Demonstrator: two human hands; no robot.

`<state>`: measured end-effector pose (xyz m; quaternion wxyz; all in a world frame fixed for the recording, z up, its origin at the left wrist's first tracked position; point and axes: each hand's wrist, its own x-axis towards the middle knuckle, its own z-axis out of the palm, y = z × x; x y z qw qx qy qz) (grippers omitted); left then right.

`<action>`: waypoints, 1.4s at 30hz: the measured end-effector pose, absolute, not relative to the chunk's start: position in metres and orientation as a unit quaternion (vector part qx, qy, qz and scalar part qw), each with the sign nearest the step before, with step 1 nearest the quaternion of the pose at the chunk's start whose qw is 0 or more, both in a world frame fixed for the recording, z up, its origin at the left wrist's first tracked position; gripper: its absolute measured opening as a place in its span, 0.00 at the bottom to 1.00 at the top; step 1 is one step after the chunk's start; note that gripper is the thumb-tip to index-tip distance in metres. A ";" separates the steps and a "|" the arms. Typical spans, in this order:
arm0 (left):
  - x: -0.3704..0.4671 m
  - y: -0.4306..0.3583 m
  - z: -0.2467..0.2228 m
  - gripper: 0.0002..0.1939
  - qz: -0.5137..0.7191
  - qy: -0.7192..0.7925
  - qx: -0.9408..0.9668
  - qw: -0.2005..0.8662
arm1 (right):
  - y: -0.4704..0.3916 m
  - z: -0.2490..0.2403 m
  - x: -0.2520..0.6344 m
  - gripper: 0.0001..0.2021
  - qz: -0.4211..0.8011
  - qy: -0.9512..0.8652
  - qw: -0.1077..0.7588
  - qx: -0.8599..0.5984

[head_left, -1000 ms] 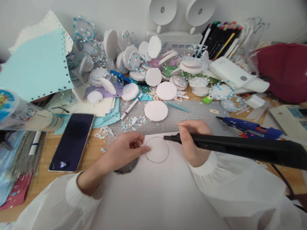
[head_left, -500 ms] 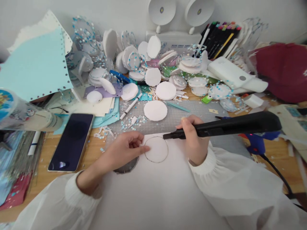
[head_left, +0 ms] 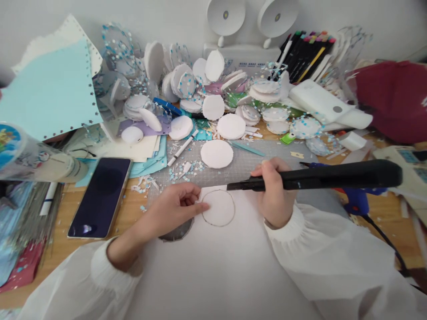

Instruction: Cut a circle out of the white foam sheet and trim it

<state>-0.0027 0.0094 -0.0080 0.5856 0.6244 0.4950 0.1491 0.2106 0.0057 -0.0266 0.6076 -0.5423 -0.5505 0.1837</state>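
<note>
A large white foam-like sheet (head_left: 213,271) lies in front of me. Near its far edge runs a thin brownish round outline (head_left: 234,209), and to the left a round hole (head_left: 178,232) shows grey beneath. My left hand (head_left: 176,204) pinches the sheet's edge beside the outline, thumb on top and fingers curled. My right hand (head_left: 275,191) is closed around a long black cutter-like tool (head_left: 340,175). The tool's narrow tip is just above the top of the outline; I cannot tell whether it touches the sheet.
Beyond the sheet, a white disc (head_left: 216,154) lies on the grey cutting mat (head_left: 276,153), near a white pen (head_left: 183,148). More discs and star garlands crowd the back. A phone (head_left: 100,198) and a cup (head_left: 36,155) are at left, a blue glue gun (head_left: 356,202) at right.
My right hand has shifted slightly right, and the black tool has moved a little with it, its tip rising slightly and its rear end swinging outward. My left hand stays put.
</note>
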 end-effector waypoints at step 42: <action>-0.003 0.010 -0.006 0.14 0.134 0.503 0.637 0.569 | 0.012 -0.029 0.215 0.12 0.284 -0.647 0.538 -0.460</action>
